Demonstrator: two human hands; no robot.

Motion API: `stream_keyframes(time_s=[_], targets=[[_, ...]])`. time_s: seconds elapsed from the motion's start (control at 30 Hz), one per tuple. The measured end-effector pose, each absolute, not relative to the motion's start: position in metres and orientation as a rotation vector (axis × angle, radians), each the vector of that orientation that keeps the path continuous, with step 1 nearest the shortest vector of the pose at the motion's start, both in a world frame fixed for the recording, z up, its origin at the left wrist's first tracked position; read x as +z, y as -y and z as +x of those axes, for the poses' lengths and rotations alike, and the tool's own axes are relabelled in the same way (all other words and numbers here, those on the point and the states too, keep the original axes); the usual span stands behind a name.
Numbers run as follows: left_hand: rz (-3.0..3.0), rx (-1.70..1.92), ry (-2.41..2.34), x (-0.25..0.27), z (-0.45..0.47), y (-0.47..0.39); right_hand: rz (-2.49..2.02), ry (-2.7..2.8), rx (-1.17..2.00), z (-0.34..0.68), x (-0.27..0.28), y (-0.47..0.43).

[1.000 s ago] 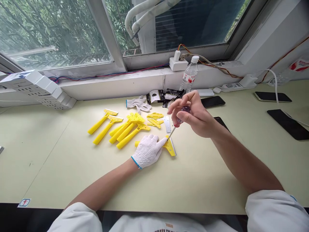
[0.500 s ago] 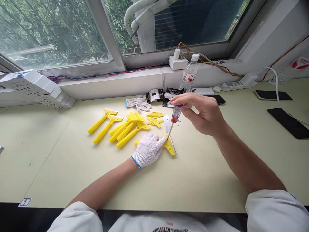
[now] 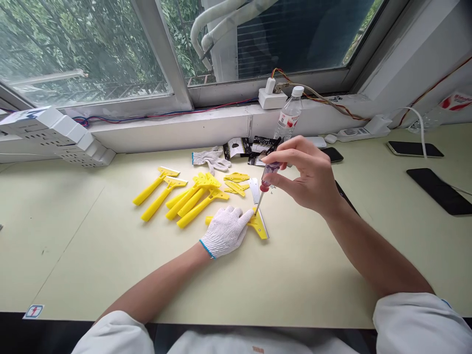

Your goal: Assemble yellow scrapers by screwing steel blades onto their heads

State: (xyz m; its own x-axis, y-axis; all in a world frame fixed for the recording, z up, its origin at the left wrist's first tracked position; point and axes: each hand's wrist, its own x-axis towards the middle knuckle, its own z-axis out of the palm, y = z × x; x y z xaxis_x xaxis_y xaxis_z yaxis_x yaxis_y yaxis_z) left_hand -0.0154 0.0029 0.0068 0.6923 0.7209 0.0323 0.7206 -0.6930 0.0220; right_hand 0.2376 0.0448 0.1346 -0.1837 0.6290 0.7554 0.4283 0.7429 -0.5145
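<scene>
My left hand [image 3: 226, 231], in a white knit glove with a blue cuff edge, is closed over the handle of a yellow scraper [image 3: 261, 227] lying on the table. The scraper's blade edge faces right. Bare fingers of my right hand [image 3: 308, 172] grip a screwdriver [image 3: 264, 187] with a clear purple and red handle. Its shaft slants down, and the tip meets the scraper's head near my left fingertips. Just beyond are loose metal blades [image 3: 254, 189], small screws [image 3: 272, 189] and yellow plastic pieces [image 3: 236, 188]. Left of my gloved hand lie several more yellow scrapers [image 3: 195, 199].
A second white glove [image 3: 212, 160] and black packets [image 3: 236, 147] lie at the back. Behind my right hand stands a plastic bottle [image 3: 289, 118]. Phones [image 3: 440, 191] and a power strip [image 3: 363, 132] are on the right, white boxes [image 3: 59, 132] at the left.
My right hand has shifted slightly, its fingers now wrapped lower and closer about the screwdriver handle. The left hand and the scraper stay in place. The camera view has moved a little.
</scene>
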Motion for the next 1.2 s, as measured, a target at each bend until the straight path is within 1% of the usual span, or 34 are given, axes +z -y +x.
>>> stream_keyframes(time_s=[0.27,0.43,0.63,0.87,1.03,1.2], targets=[[2.838,0.06,-1.22,0.007,-0.016,-0.003,-0.841,1.817,0.384,0.239,0.135,-0.041],[2.858,0.03,-1.229,0.008,-0.016,-0.003,-0.749,1.791,0.35,0.239,0.131,-0.045],[2.866,0.052,-1.233,0.006,-0.016,-0.003,-0.754,1.785,0.516,0.239,0.13,-0.041],[2.893,0.023,-1.223,0.009,-0.016,-0.003,-0.727,1.867,0.548,0.24,0.124,-0.049],[2.883,0.014,-1.209,0.009,-0.016,-0.004,-0.704,1.833,0.757,0.243,0.129,-0.045],[2.866,0.03,-1.212,0.009,-0.016,-0.004,-0.714,1.737,0.761,0.249,0.138,-0.043]])
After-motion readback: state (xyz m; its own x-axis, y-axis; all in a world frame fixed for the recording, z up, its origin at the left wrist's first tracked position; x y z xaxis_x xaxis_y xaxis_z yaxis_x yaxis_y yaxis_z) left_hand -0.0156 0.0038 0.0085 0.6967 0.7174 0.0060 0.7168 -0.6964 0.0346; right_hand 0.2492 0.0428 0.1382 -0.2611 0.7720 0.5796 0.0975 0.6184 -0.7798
